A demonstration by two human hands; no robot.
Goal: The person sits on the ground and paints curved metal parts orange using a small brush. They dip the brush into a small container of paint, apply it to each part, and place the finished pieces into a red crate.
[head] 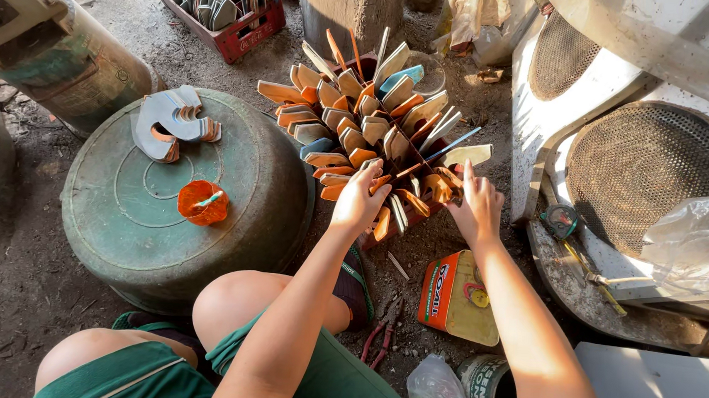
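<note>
A crate packed with several upright flat pieces point(368, 125), tan, orange and a few blue, stands on the dirt floor in front of me. My left hand point(359, 201) rests on the near edge of the pack, fingers curled over orange pieces. My right hand point(475, 207) touches the pieces at the crate's right near corner, one finger pointing up. Whether either hand grips a piece is unclear. My bare knees and green shorts fill the bottom of the view.
An upturned green metal basin point(152, 235) at left carries a small orange cup point(202, 202) and a stack of grey cut pieces point(173, 120). A red crate point(246, 29) of more pieces sits behind. An orange-yellow tin point(455, 302), pliers point(378, 342) and white fan housings point(623, 160) lie right.
</note>
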